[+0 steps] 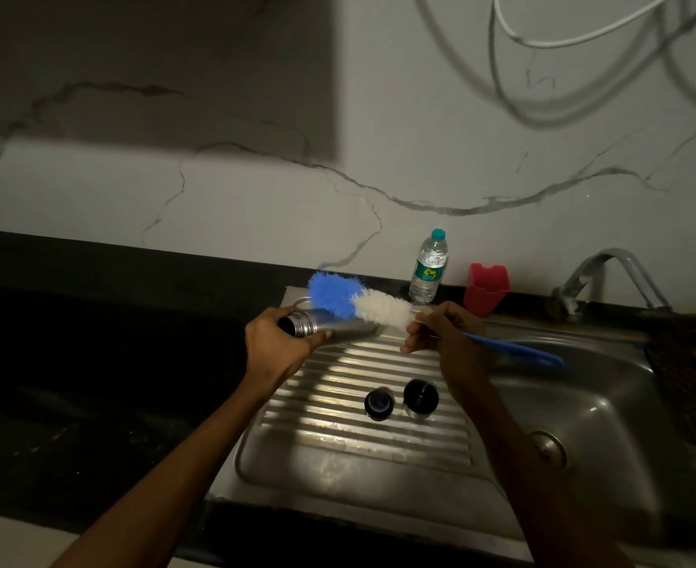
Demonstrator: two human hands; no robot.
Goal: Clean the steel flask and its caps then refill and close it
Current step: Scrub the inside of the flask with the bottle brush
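My left hand grips the steel flask, which lies almost sideways above the ribbed draining board, its open threaded mouth pointing left. My right hand holds a bottle brush by its blue handle, just behind the bristles. The blue and white bristles rest along the outside of the flask, not inside it. Two dark caps stand on the draining board below my hands: the inner stopper and the outer cap.
A plastic water bottle with a teal lid and a red cup stand by the marble wall. The tap reaches over the sink bowl at right. A dark basket sits at the far right, black counter at left.
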